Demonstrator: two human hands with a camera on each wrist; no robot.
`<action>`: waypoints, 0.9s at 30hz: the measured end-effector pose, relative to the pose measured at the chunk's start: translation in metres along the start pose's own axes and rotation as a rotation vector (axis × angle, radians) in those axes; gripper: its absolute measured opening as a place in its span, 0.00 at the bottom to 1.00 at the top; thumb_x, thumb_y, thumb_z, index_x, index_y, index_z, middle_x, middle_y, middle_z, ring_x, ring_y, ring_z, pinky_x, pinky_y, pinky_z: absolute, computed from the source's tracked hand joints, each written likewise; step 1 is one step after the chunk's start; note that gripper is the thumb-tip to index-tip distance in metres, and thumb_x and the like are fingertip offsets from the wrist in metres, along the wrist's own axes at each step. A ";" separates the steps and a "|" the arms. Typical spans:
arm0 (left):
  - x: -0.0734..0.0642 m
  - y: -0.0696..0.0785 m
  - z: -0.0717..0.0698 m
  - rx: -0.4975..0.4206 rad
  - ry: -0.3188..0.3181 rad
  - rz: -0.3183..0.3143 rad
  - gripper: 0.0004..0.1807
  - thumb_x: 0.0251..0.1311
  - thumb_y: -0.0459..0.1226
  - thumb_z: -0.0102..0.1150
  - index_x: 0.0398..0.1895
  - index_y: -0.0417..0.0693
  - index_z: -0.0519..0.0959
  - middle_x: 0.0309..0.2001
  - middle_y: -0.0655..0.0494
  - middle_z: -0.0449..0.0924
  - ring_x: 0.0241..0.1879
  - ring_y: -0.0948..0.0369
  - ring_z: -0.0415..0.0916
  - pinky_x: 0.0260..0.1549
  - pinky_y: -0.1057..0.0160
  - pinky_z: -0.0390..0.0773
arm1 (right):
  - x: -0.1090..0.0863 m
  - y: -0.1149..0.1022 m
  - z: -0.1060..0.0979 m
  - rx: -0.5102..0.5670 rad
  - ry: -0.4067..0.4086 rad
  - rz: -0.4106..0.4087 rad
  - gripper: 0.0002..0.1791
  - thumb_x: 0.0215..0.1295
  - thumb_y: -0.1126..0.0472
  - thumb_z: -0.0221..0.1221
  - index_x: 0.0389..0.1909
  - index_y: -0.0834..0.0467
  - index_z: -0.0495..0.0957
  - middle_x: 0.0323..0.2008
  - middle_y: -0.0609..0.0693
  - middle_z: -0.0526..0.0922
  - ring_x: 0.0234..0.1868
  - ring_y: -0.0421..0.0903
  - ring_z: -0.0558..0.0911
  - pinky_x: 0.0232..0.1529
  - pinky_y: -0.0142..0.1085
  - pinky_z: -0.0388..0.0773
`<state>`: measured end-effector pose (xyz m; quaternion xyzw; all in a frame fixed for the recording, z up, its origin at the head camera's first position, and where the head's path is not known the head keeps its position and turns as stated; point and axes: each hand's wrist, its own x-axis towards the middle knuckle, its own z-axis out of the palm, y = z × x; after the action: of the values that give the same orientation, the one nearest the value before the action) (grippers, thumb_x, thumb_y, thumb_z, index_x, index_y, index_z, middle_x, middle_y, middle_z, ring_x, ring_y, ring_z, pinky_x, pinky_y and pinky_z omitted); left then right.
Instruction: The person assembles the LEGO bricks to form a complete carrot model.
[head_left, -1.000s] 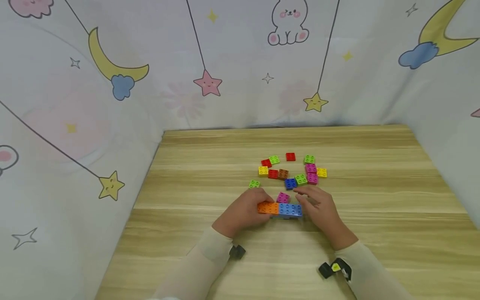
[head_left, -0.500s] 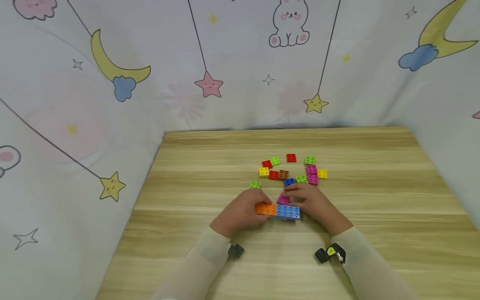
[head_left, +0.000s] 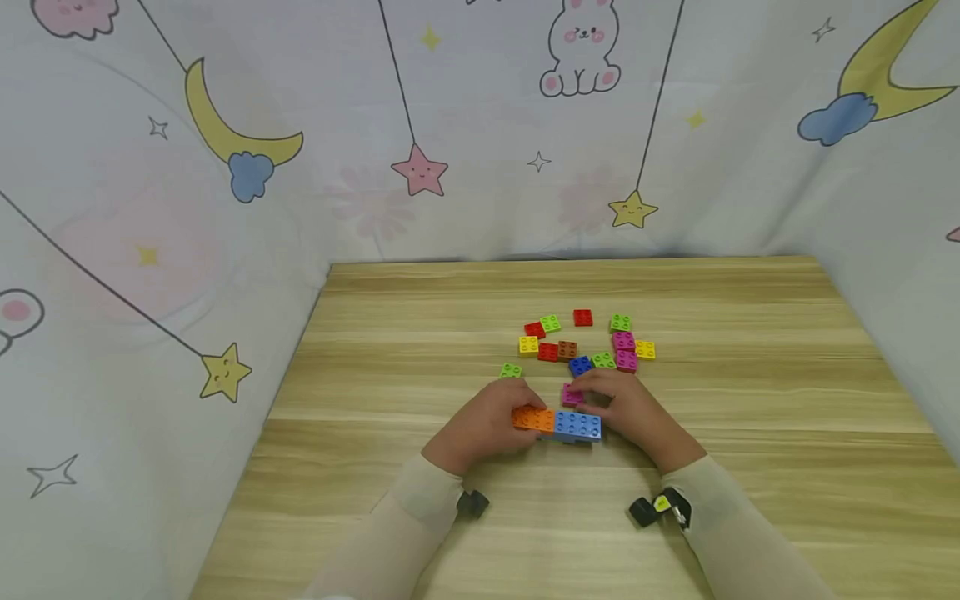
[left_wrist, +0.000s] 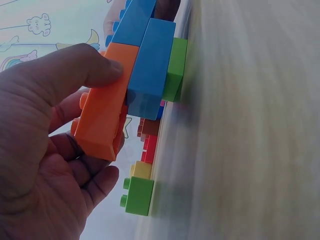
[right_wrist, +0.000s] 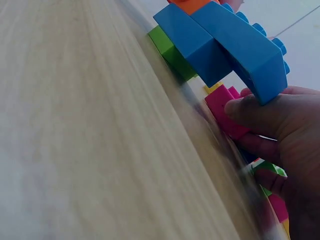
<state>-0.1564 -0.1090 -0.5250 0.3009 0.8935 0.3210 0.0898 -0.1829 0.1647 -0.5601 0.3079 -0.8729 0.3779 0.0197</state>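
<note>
My left hand (head_left: 487,425) grips the orange brick (left_wrist: 107,102) at the left end of a small stack, thumb on its near side. End to end with the orange one is a long blue brick (head_left: 578,423). Under these two sits another blue brick (left_wrist: 152,65), and below that a green brick (left_wrist: 176,67) at table level. Just behind the stack, my right hand (head_left: 626,408) pinches a magenta brick (right_wrist: 225,111) between thumb and fingers, low over the table. Part of the magenta brick is hidden by the fingers in the head view.
Several loose bricks lie behind the hands: a blue brick (head_left: 580,366), a brown brick (head_left: 567,350), a yellow brick (head_left: 528,345) and others. One lime green brick (head_left: 512,371) lies beside the left hand. A printed cloth (head_left: 480,208) hangs beyond the wooden table (head_left: 390,333).
My right hand has come left and taken hold of the magenta brick, which has shifted slightly to the right. My left hand keeps its grip on the stack, nearly still.
</note>
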 end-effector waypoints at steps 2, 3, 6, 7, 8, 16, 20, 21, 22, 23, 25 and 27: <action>0.000 -0.001 0.000 -0.001 0.004 -0.003 0.16 0.54 0.39 0.73 0.47 0.55 0.87 0.42 0.70 0.80 0.42 0.65 0.73 0.48 0.66 0.76 | -0.001 0.000 -0.002 -0.014 0.035 -0.001 0.17 0.61 0.65 0.74 0.51 0.53 0.88 0.50 0.46 0.88 0.55 0.52 0.84 0.59 0.53 0.78; 0.000 -0.001 0.000 0.001 0.007 -0.003 0.16 0.54 0.39 0.73 0.47 0.55 0.87 0.43 0.69 0.80 0.43 0.65 0.73 0.49 0.66 0.76 | -0.003 -0.001 -0.003 -0.021 0.059 0.008 0.17 0.61 0.65 0.74 0.51 0.53 0.88 0.50 0.46 0.88 0.55 0.51 0.84 0.59 0.52 0.78; -0.001 0.000 0.000 0.018 0.017 -0.010 0.16 0.55 0.40 0.73 0.48 0.54 0.87 0.46 0.66 0.82 0.48 0.63 0.75 0.55 0.62 0.77 | -0.009 -0.003 -0.008 -0.005 0.142 0.036 0.19 0.61 0.66 0.73 0.52 0.50 0.88 0.50 0.44 0.88 0.54 0.48 0.84 0.58 0.48 0.79; -0.001 0.000 0.000 0.024 0.020 -0.014 0.16 0.56 0.40 0.73 0.48 0.53 0.87 0.47 0.65 0.83 0.50 0.62 0.76 0.58 0.60 0.76 | -0.012 -0.004 -0.010 0.011 0.170 0.041 0.19 0.61 0.66 0.73 0.52 0.49 0.88 0.50 0.44 0.88 0.54 0.47 0.83 0.58 0.45 0.80; -0.001 0.000 0.000 0.028 0.024 -0.019 0.16 0.56 0.40 0.73 0.49 0.53 0.87 0.48 0.64 0.83 0.52 0.61 0.76 0.59 0.59 0.76 | -0.015 -0.006 -0.012 0.033 0.193 0.042 0.19 0.61 0.67 0.73 0.52 0.49 0.88 0.50 0.43 0.88 0.53 0.45 0.83 0.57 0.41 0.80; -0.001 0.000 0.002 0.045 0.049 -0.006 0.16 0.57 0.41 0.74 0.49 0.52 0.86 0.46 0.63 0.81 0.45 0.62 0.73 0.54 0.62 0.77 | -0.030 -0.019 -0.015 0.168 0.211 -0.212 0.22 0.53 0.75 0.73 0.49 0.56 0.88 0.50 0.49 0.88 0.54 0.47 0.83 0.61 0.24 0.71; -0.001 0.000 0.001 0.049 0.046 -0.020 0.16 0.58 0.41 0.74 0.49 0.52 0.86 0.49 0.62 0.82 0.51 0.61 0.75 0.60 0.59 0.76 | -0.030 -0.020 -0.014 0.184 0.187 -0.275 0.21 0.53 0.76 0.72 0.48 0.57 0.88 0.49 0.48 0.87 0.53 0.46 0.83 0.61 0.26 0.73; -0.001 0.000 0.001 0.049 0.043 -0.026 0.16 0.58 0.42 0.74 0.50 0.52 0.86 0.50 0.62 0.82 0.52 0.60 0.75 0.61 0.58 0.75 | -0.031 -0.021 -0.014 0.185 0.174 -0.258 0.21 0.54 0.76 0.72 0.48 0.56 0.88 0.49 0.47 0.87 0.54 0.46 0.83 0.61 0.26 0.74; -0.001 0.000 0.001 0.048 0.042 -0.030 0.17 0.58 0.42 0.74 0.50 0.52 0.86 0.50 0.62 0.82 0.53 0.60 0.75 0.62 0.58 0.75 | -0.031 -0.021 -0.015 0.184 0.167 -0.248 0.20 0.54 0.75 0.72 0.47 0.56 0.88 0.49 0.47 0.87 0.54 0.46 0.83 0.60 0.26 0.74; -0.001 0.000 0.001 0.047 0.040 -0.033 0.17 0.58 0.42 0.74 0.50 0.53 0.86 0.50 0.62 0.82 0.54 0.60 0.75 0.62 0.58 0.75 | -0.032 -0.023 -0.015 0.180 0.156 -0.230 0.20 0.55 0.74 0.72 0.47 0.55 0.88 0.49 0.46 0.86 0.54 0.45 0.82 0.61 0.26 0.74; -0.001 -0.001 0.002 0.046 0.040 -0.034 0.17 0.58 0.42 0.74 0.50 0.53 0.86 0.50 0.62 0.82 0.53 0.60 0.75 0.62 0.58 0.75 | -0.034 -0.024 -0.016 0.182 0.139 -0.199 0.19 0.56 0.73 0.72 0.47 0.54 0.88 0.50 0.45 0.86 0.54 0.45 0.82 0.61 0.26 0.74; -0.001 -0.002 0.002 0.044 0.042 -0.030 0.16 0.57 0.42 0.75 0.49 0.53 0.86 0.49 0.63 0.81 0.51 0.61 0.74 0.60 0.59 0.76 | -0.035 -0.026 -0.015 0.175 0.135 -0.178 0.18 0.57 0.73 0.72 0.47 0.53 0.88 0.50 0.44 0.86 0.54 0.44 0.83 0.61 0.26 0.73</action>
<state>-0.1559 -0.1098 -0.5283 0.2825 0.9065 0.3063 0.0690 -0.1431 0.1792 -0.5419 0.3585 -0.8025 0.4693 0.0846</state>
